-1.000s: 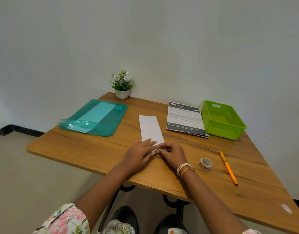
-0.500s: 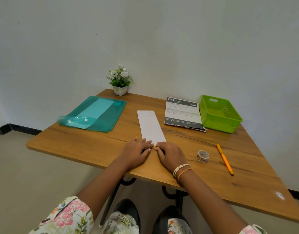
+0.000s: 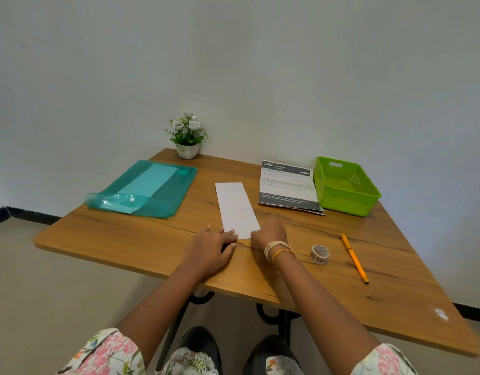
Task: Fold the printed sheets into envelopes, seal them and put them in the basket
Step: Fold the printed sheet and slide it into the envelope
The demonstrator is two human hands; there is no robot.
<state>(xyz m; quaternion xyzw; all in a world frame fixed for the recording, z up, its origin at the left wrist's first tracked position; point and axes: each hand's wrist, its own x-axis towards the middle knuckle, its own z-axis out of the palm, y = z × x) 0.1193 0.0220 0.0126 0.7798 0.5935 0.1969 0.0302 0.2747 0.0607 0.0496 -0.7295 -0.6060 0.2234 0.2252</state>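
A long white folded sheet (image 3: 236, 208) lies flat on the wooden table (image 3: 125, 239), its narrow end toward me. My left hand (image 3: 211, 246) rests palm down at the sheet's near left corner, fingertips on its edge. My right hand (image 3: 270, 234) is at the near right corner, fingers curled over the paper's edge. A stack of printed sheets (image 3: 286, 185) lies further back to the right. Beside it stands an empty green basket (image 3: 344, 185). A roll of patterned tape (image 3: 319, 254) sits right of my right wrist.
A teal plastic folder (image 3: 149, 188) lies open at the back left. A small potted plant (image 3: 187, 136) stands against the wall. An orange pen (image 3: 354, 257) lies right of the tape. The table's near edge runs just under my forearms.
My hands have slid apart along the sheet's near end, the left to the left corner, the right to the right corner. The camera has tilted slightly.
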